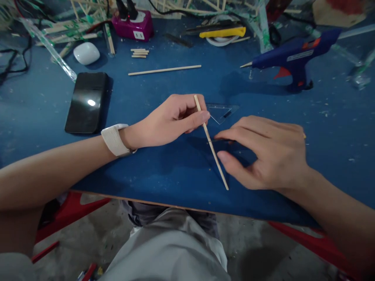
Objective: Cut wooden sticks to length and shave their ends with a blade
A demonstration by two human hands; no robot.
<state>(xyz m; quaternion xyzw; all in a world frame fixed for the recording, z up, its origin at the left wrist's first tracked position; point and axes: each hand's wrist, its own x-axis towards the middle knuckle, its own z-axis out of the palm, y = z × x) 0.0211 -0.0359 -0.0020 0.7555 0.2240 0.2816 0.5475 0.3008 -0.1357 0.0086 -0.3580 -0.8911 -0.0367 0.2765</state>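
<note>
My left hand point(181, 117) pinches a thin wooden stick point(215, 156) near its upper end, between thumb and fingers. The stick slants down to the right, above the blue table. Just right of it is my right hand point(263, 152), its fingers curled round a thin dark blade point(224, 140) whose tip meets the stick around its middle; most of the tool is hidden by the hand. A clear set square point(231, 113) lies behind the hands. Farther back rest another long stick point(164, 70) and several short stick pieces point(140, 53).
A black phone-like device point(87, 102) and white case point(86, 53) lie left. At the back are a purple power adapter point(133, 25), a yellow cutter point(222, 32) and stick structures. A blue glue gun point(293, 58) stands back right. The table edge point(175, 205) is near my body.
</note>
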